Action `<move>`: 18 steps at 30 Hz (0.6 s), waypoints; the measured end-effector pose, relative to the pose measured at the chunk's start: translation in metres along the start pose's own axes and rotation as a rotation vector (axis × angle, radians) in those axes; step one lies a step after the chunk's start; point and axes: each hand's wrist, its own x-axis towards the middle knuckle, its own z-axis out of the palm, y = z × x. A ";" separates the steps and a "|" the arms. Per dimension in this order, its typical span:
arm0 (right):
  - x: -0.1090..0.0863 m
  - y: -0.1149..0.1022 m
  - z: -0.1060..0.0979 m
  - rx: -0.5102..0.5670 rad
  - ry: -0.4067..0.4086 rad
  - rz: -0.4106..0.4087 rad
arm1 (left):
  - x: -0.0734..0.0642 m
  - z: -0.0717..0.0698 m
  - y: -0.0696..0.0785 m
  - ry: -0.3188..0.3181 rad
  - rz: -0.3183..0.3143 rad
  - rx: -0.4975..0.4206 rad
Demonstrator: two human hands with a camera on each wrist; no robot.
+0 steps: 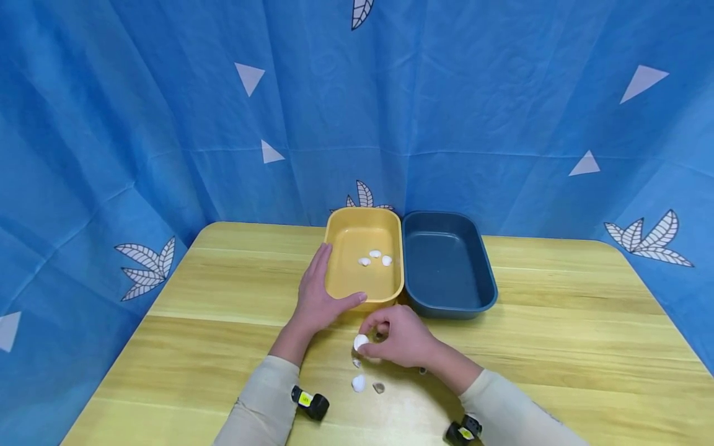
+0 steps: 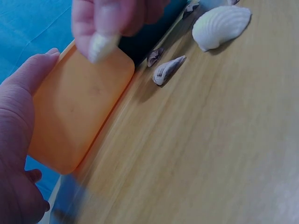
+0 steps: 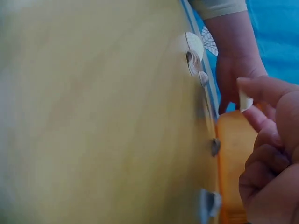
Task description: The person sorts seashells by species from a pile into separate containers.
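Observation:
My right hand (image 1: 404, 339) pinches a white seashell (image 1: 361, 342) between thumb and fingertips, above the table in front of the yellow tray (image 1: 347, 263). In the left wrist view the held seashell (image 2: 103, 45) hangs below the fingertips. My left hand (image 1: 320, 302) rests against the yellow tray, its fingers along the left side and its thumb on the front rim. Three white seashells (image 1: 387, 261) lie inside that tray. On the table below the right hand lie another white seashell (image 1: 359, 383), a small speckled seashell (image 1: 356, 363) and a brownish seashell (image 1: 379, 388).
A dark blue tray (image 1: 446, 263) stands against the yellow tray's right side. More small dark shells, one of them a shell (image 1: 423, 370) by the right wrist, lie partly hidden near the right hand. A blue curtain (image 1: 357, 111) hangs behind the wooden table (image 1: 558, 322).

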 end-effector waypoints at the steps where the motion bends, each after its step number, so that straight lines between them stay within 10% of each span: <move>1: 0.000 -0.002 -0.001 0.016 0.005 -0.004 | 0.000 0.000 0.000 0.001 0.005 -0.002; 18: 0.000 -0.031 -0.032 0.116 0.104 -0.064 | 0.001 0.000 -0.001 0.002 0.017 -0.008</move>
